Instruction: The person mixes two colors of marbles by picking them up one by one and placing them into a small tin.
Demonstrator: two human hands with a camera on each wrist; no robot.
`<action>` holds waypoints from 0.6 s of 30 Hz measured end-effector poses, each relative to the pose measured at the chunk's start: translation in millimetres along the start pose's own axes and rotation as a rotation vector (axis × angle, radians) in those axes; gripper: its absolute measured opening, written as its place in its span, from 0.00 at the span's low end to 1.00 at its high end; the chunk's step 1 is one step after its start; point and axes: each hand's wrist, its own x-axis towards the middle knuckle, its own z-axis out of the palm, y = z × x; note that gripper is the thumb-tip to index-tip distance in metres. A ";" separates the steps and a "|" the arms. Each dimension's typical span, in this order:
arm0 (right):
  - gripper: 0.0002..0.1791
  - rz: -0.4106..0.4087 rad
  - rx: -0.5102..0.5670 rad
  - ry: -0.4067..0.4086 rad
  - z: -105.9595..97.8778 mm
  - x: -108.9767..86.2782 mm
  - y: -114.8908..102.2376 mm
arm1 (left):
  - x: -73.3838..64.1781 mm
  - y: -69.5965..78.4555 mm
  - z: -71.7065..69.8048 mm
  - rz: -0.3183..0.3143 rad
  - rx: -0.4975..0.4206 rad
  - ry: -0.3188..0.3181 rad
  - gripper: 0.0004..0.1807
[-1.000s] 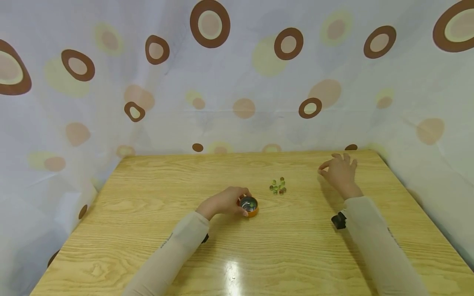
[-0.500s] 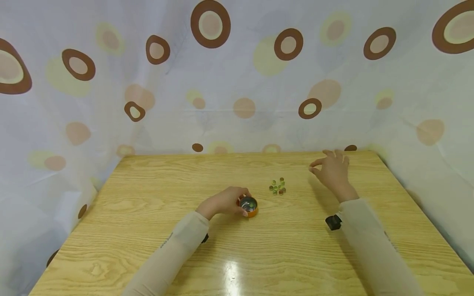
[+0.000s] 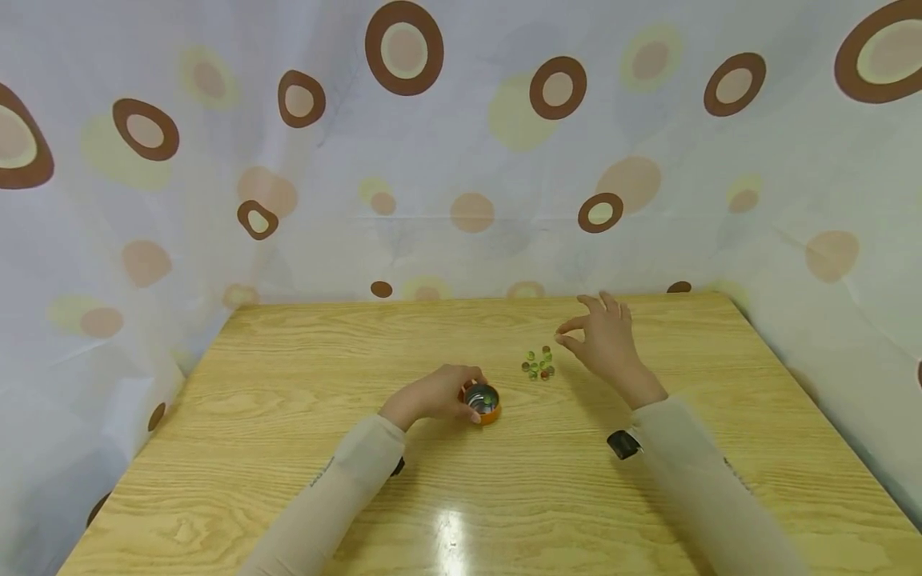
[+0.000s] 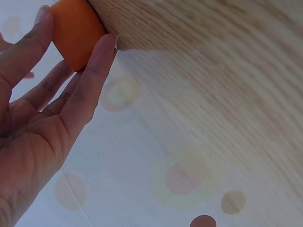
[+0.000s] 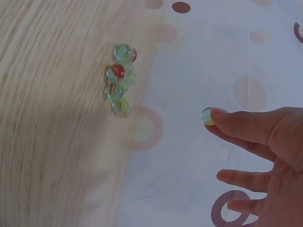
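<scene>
My left hand grips a small round orange bowl by its side; in the left wrist view, thumb and fingers span the orange outer wall. The bowl's inside is shiny metal, with a small greenish thing in it. Between thumb and forefinger, my right hand pinches a clear glass marble with yellow-green in it, held above the table; its other fingers are spread. Just left of that hand lies a cluster of glass marbles, some with red swirls, others green or yellow.
Everything rests on a wood-grain table. Behind it and along both sides hangs a white curtain with brown and pale circles. The marble cluster sits right of the bowl and a little farther back.
The right hand has moved left across the table toward the marble cluster, still pinching its marble. The left hand and the bowl have stayed in place.
</scene>
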 end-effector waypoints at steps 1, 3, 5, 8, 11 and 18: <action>0.09 -0.012 0.009 0.000 0.4 -0.7 -3.9 | -0.4 0.2 0.2 0.000 -0.002 -0.001 0.24; 0.08 -0.040 0.015 -0.001 1.1 -2.1 -11.1 | -1.0 0.3 0.6 0.001 -0.004 -0.001 0.24; 0.08 -0.059 0.028 -0.003 1.4 -3.3 -17.9 | -1.6 0.5 0.4 -0.001 -0.003 -0.001 0.24; 0.08 -0.087 0.038 0.000 3.1 -4.8 -26.4 | -2.0 1.5 -0.5 -0.008 -0.002 0.003 0.24; 0.08 -0.105 0.061 -0.013 6.1 -7.0 -34.2 | -1.9 3.0 -1.7 -0.017 0.003 0.005 0.24; 0.07 -0.170 0.087 -0.083 14.6 -17.4 -51.5 | -0.4 2.9 -1.2 -0.016 0.015 -0.004 0.25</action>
